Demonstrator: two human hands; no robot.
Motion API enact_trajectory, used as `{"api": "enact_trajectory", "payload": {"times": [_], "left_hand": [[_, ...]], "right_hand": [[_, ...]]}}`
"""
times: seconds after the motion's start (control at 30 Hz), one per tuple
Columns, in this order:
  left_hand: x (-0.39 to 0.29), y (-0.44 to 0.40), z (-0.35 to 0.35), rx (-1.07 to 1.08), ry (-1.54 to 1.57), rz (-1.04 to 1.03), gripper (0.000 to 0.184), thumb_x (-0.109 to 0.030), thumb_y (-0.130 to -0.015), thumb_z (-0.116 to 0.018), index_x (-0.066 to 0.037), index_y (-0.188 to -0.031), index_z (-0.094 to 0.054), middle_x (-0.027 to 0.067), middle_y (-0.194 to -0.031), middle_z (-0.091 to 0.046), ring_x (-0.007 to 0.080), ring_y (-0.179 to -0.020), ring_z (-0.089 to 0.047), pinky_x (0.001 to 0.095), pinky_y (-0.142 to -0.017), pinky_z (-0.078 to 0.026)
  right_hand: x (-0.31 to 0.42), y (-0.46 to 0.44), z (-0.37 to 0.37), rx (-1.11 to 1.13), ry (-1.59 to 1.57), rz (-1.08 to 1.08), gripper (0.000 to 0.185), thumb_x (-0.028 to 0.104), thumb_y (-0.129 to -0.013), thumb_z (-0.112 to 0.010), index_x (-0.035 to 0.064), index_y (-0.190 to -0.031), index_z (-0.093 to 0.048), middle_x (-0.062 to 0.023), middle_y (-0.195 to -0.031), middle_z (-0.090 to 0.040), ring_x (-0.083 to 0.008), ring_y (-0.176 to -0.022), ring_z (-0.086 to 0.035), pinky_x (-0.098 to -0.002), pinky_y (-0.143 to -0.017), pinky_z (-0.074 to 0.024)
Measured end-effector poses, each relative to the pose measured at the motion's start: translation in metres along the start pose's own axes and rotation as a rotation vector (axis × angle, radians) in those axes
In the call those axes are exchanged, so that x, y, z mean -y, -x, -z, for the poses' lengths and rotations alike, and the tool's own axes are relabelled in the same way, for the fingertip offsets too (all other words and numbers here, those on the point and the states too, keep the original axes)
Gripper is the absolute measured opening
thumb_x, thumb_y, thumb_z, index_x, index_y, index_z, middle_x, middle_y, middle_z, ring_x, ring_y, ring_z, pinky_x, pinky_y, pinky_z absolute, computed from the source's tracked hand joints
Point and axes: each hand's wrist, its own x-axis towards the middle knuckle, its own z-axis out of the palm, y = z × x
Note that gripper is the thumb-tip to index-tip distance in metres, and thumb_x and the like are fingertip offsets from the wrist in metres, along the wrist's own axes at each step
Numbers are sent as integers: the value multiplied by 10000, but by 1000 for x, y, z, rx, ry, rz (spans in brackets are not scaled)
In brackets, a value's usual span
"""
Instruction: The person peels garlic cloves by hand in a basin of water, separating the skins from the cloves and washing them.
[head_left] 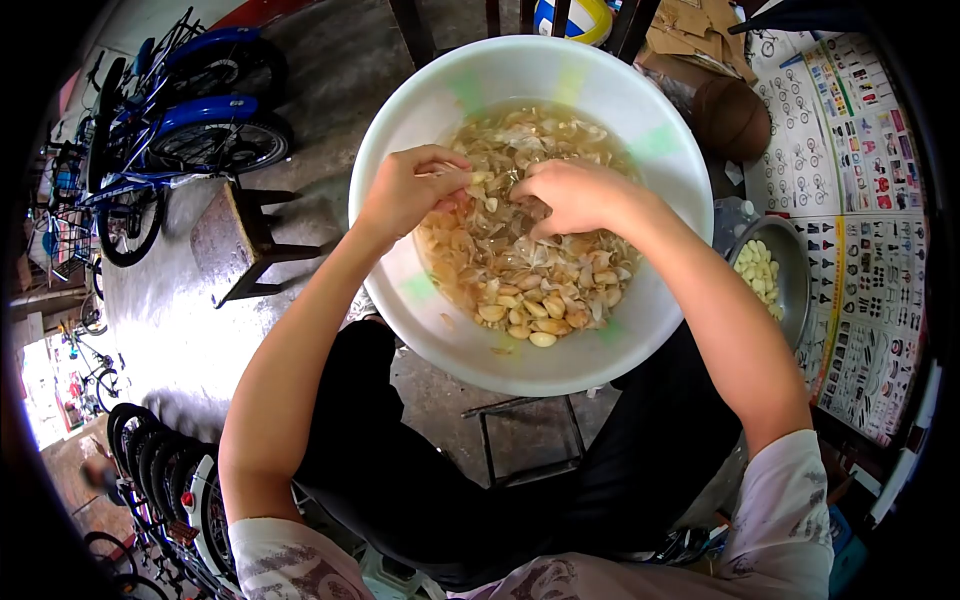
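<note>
A large white plastic basin (520, 378) holds cloudy water, with loose garlic skins (500, 240) spread thickly through it. Several unpeeled-looking garlic cloves (540, 310) are gathered on its near side. Over the left part of the water, my left hand (415, 190) is closed, thumb and fingers pinching a small pale garlic clove (480, 180). My right hand (580, 197) reaches in from the right, fingers bent and apart among the skins, fingertips partly hidden. I see nothing held between them. On the right, a metal bowl (797, 290) contains peeled, pale garlic cloves (758, 272).
A wooden stool (222, 245) stands on the floor at left, near blue bicycles (210, 115). More bicycle tyres (150, 450) line the lower left. Printed sheets (860, 220) cover a surface at right. Beyond the basin are a ball (575, 18) and cardboard (695, 40).
</note>
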Motion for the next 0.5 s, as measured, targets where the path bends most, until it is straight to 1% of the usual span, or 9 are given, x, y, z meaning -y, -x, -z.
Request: {"api": "enact_trajectory", "payload": {"times": [0.03,0.1,0.13,0.2,0.23,0.27,0.33,0.37,0.5], "left_hand": [[-2,1,0,-9,30,9,185,-75,-897,-691,19,-1056,-702,83,-918,-713,109,-766,-687,219,-664,-564],[-3,2,-1,-7,28,-3,180,-62,-902,-684,27,-1057,-702,87,-930,-712,114,-780,-688,221,-685,-572],[-3,2,-1,-6,25,-13,176,-50,-907,-677,35,-1058,-702,90,-941,-711,119,-794,-689,222,-707,-580],[-5,3,-3,11,38,-24,177,-41,-906,-673,43,-1059,-701,95,-950,-709,129,-809,-691,225,-725,-586],[-6,4,-3,27,50,-32,178,-32,-906,-670,52,-1061,-700,99,-958,-708,138,-825,-694,227,-744,-591],[-6,4,-3,29,47,-33,178,-32,-906,-670,52,-1061,-700,99,-958,-708,138,-825,-694,227,-744,-591],[-5,4,-3,80,35,-32,222,-77,-920,-671,25,-1117,-674,86,-1019,-694,138,-887,-688,244,-787,-589],[-6,4,-3,83,33,-32,222,-77,-920,-671,25,-1117,-674,86,-1019,-694,138,-887,-688,244,-787,-589],[-11,9,-5,66,75,-81,248,-42,-917,-654,43,-1150,-664,104,-990,-701,139,-846,-686,243,-778,-588]], "right_hand": [[1,2,0,0,1,0,439,306,-876,-689,71,-1242,-630,-176,-1097,-692,-329,-1045,-651,-413,-927,-500],[1,5,2,-221,-178,12,438,318,-874,-699,48,-1216,-651,-186,-1064,-704,-339,-1009,-669,-394,-917,-516],[2,6,4,-222,-177,9,438,318,-874,-699,48,-1216,-651,-186,-1064,-704,-339,-1009,-669,-394,-917,-516],[6,2,9,-387,-300,-57,396,306,-888,-688,12,-1153,-674,-197,-1008,-714,-352,-968,-683,-386,-895,-528],[9,-1,10,-444,-308,-57,325,267,-869,-706,22,-1083,-703,-180,-959,-722,-339,-904,-694,-384,-839,-538],[12,-4,10,-446,-309,-59,325,267,-869,-706,22,-1083,-703,-180,-959,-722,-339,-904,-694,-384,-839,-538],[16,-8,8,-567,-324,69,241,253,-836,-723,72,-993,-740,-172,-823,-710,-317,-753,-692,-407,-720,-545],[18,-11,6,-595,-387,28,164,204,-808,-737,71,-904,-740,-153,-790,-698,-309,-700,-672,-407,-665,-526],[15,-15,3,-671,-380,50,130,187,-815,-722,67,-863,-737,-138,-781,-698,-307,-687,-671,-399,-657,-534]]}}
